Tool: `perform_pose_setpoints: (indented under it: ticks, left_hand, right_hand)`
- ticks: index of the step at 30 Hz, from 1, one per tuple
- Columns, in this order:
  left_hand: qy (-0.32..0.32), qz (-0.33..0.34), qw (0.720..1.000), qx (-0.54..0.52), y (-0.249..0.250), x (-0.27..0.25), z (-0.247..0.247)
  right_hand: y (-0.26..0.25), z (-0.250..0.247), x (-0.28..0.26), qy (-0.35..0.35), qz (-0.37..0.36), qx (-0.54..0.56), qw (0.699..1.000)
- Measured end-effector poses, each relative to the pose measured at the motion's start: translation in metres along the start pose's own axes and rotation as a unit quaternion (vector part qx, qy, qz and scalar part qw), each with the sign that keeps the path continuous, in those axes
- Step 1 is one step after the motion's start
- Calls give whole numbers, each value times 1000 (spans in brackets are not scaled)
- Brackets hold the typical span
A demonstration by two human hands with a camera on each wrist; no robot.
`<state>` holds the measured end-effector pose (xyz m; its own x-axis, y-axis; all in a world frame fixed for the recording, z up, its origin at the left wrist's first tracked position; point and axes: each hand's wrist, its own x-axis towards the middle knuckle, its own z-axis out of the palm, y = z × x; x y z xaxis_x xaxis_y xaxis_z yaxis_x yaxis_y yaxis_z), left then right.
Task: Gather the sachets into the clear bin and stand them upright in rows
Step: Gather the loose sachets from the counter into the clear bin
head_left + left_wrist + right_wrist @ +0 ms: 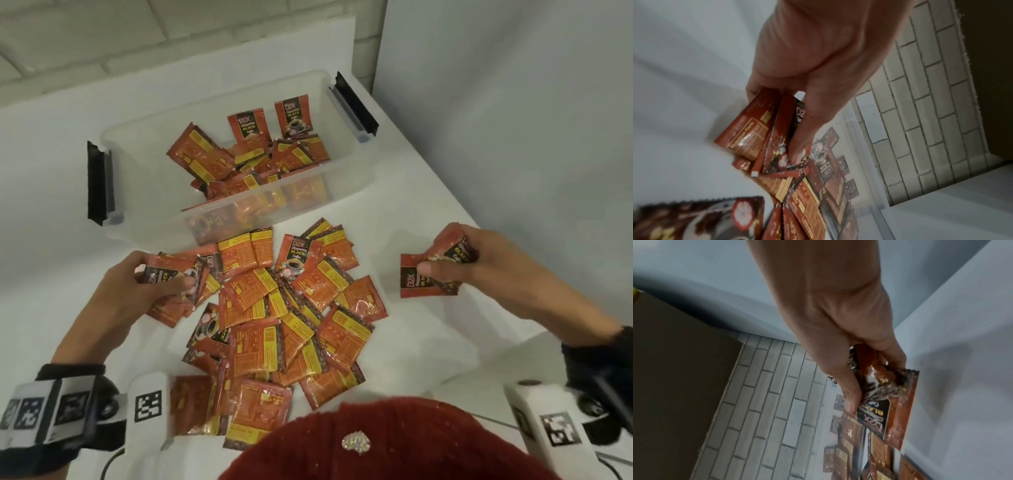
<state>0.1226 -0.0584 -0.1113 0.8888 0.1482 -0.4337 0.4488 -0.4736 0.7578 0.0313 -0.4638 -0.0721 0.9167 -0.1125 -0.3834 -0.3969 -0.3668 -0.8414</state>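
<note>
a blurred bunch of sachets (171, 277) was gripped by the left hand (137, 291) at the heap's (291, 308) left edge. loose sachets lay jumbled in the clear bin (219, 102), two upright. several sachets (435, 270), long axis sideways, were clutched by the right hand (479, 257).

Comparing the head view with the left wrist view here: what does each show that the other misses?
Only the head view shows the right hand gripping sachets off to the side, the bin's black latches, the two sachets standing at its far wall, and the whole loose pile on the white table.

Only the left wrist view shows the left hand's grip close up: the thumb pressed on a fanned bunch of sachets.

Both show the left hand holding sachets and the clear bin with sachets inside.
</note>
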Motion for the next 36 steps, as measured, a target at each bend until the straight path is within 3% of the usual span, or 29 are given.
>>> perform_pose_setpoints:
  ticks: [2, 6, 9, 13, 16, 21, 28, 34, 36]
  left_hand:
    - [-14, -5, 1000, -4, 2, -1, 0]
    - [-26, 8, 1000, 9, 10, -10, -5]
    - [-43, 21, 999, 9, 20, -24, -16]
    - [-67, 54, 996, -3, 38, -45, -37]
    - [-67, 97, 992, -49, 59, -55, -52]
    - [-31, 159, 980, -117, 109, -49, -53]
    - [1, 135, 981, -140, 155, 2, -5]
    - [-47, 110, 988, -101, 146, 35, 20]
    - [-30, 126, 989, -67, 141, 36, 20]
  right_hand:
    - [-6, 7, -2, -53, -1, -5, 999]
    - [-7, 46, 5, -139, -57, -226, 963]
    - [-7, 71, 14, -158, -91, -255, 950]
    - [-9, 68, 26, -165, -58, -265, 948]
    - [-18, 50, 33, -173, -41, -243, 954]
    - [-79, 16, 42, -165, -52, -92, 981]
    - [-162, 28, 93, -56, -141, 15, 988]
    - [-156, 69, 152, -86, -109, 11, 990]
    - [-146, 72, 159, -83, -121, -18, 989]
